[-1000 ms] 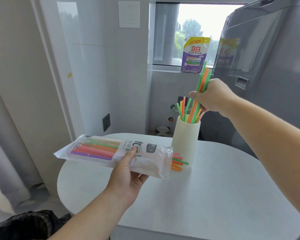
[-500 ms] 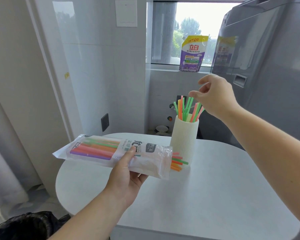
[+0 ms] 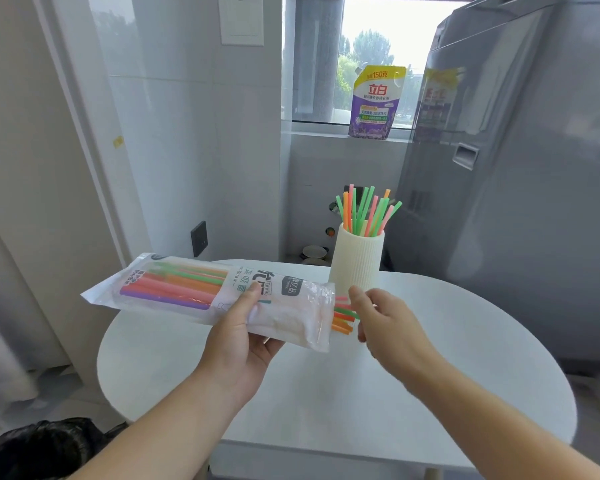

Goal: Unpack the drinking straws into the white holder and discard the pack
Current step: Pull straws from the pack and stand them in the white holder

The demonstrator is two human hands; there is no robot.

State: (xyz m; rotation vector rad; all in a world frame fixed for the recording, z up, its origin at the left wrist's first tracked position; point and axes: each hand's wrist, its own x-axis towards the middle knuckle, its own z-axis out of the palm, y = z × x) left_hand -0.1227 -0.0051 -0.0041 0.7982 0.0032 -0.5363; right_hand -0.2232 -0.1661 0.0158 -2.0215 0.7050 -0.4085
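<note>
Left hand (image 3: 246, 336) gripped the clear printed plastic straw pack (image 3: 219, 297) above the white oval table (image 3: 430, 375) | right hand (image 3: 387, 322), fingers spread and empty, at protruding orange and green straw ends (image 3: 343, 317) | ribbed white holder (image 3: 356, 259) behind held upright coloured straws (image 3: 366, 211).

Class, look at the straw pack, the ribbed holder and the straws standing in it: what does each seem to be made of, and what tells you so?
Straw pack: thin clear plastic film, glossy; it crinkles and shows the straws inside.
White holder: matte, cream-white, finely ribbed; plastic or ceramic, the look leaves it open.
Straws: probably plastic, in smooth bright green, orange and pink.
</note>
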